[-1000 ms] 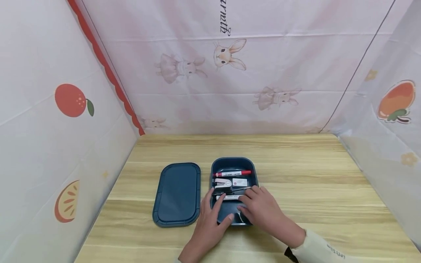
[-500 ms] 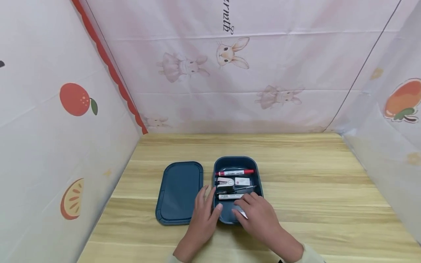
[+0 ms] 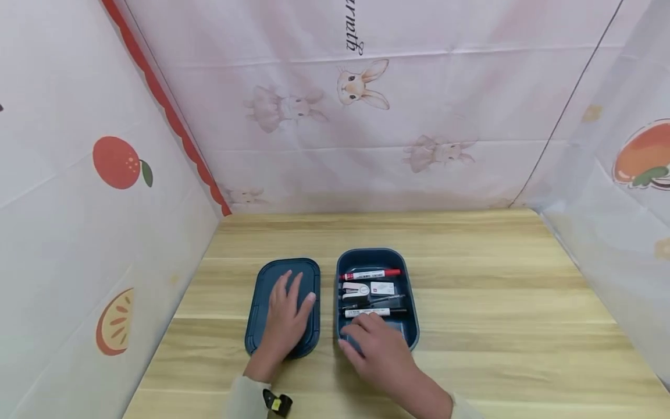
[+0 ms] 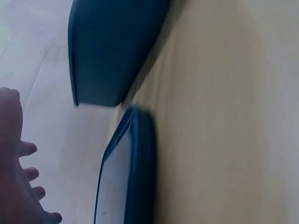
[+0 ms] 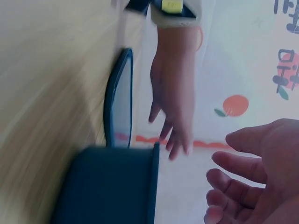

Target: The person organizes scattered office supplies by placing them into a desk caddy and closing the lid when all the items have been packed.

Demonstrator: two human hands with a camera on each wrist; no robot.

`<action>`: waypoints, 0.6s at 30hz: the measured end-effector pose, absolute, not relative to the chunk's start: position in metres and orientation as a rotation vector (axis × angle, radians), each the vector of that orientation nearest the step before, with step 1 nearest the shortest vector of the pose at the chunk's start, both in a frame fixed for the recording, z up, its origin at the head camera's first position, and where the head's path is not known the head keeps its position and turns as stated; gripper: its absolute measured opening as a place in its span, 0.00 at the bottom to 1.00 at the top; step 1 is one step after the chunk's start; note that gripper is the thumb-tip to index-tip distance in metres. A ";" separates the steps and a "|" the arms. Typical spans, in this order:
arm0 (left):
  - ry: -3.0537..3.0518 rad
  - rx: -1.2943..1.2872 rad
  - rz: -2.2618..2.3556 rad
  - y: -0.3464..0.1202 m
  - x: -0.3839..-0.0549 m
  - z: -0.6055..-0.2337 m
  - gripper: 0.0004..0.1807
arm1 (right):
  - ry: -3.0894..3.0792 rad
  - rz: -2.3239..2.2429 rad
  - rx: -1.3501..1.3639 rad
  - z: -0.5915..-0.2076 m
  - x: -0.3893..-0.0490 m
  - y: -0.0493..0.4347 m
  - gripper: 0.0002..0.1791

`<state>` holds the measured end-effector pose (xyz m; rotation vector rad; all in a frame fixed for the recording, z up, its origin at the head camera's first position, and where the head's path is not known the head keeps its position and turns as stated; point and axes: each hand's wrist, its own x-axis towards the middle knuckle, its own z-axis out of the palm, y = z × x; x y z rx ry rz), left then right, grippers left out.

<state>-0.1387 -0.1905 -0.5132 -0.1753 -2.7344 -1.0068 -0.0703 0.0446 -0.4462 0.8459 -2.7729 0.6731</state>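
Observation:
On the table lies a dark blue lid (image 3: 260, 317), and over it my left hand (image 3: 285, 320) spreads its fingers, apart from the lid in the right wrist view. An open blue box (image 3: 414, 329) stands to its right. Above the near end of the box is my right hand (image 3: 381, 352), fingers loosely bent with nothing in them. Inside the box lie a red marker (image 3: 370, 274), a small pale stapler (image 3: 356, 290), a white block that looks like an eraser (image 3: 382, 288), a thin clear pen (image 3: 388, 299) and a black marker (image 3: 369, 312). My right hand hides the box's near corner.
Both box and lid rest on a light wood-grain table (image 3: 481, 291). Printed cloth walls (image 3: 314, 169) enclose the table at the back and on both sides. A black band with a yellow patch (image 3: 277, 402) is on my left wrist.
My left hand has left the box's left side and moved left over the lid. My right hand has drawn back from the markers toward the box's near edge. The box's contents look unmoved.

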 end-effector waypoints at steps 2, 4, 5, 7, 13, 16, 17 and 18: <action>-2.737 -0.172 -1.000 -0.198 -0.146 -0.512 0.35 | -2.784 0.709 0.879 -0.445 -0.069 0.037 0.12; -2.744 -0.171 -1.001 -0.205 -0.154 -0.512 0.35 | -2.806 0.734 0.905 -0.444 -0.067 0.031 0.12; -2.754 -0.173 -0.990 -0.208 -0.157 -0.512 0.35 | -2.825 0.753 0.908 -0.444 -0.066 0.028 0.12; -2.780 -0.170 -0.976 -0.212 -0.163 -0.512 0.35 | -2.864 0.775 0.908 -0.445 -0.065 0.022 0.13; -2.857 -0.106 -0.894 -0.232 -0.184 -0.518 0.38 | -2.974 0.803 0.946 -0.455 -0.060 0.006 0.15; -2.875 -0.068 -0.906 -0.245 -0.195 -0.520 0.38 | -2.971 0.793 0.976 -0.463 -0.057 -0.003 0.14; -2.882 -0.054 -0.911 -0.249 -0.198 -0.520 0.38 | -2.972 0.791 0.980 -0.466 -0.057 -0.005 0.14; -2.890 -0.040 -0.910 -0.253 -0.201 -0.520 0.38 | -2.972 0.792 0.981 -0.469 -0.056 -0.008 0.13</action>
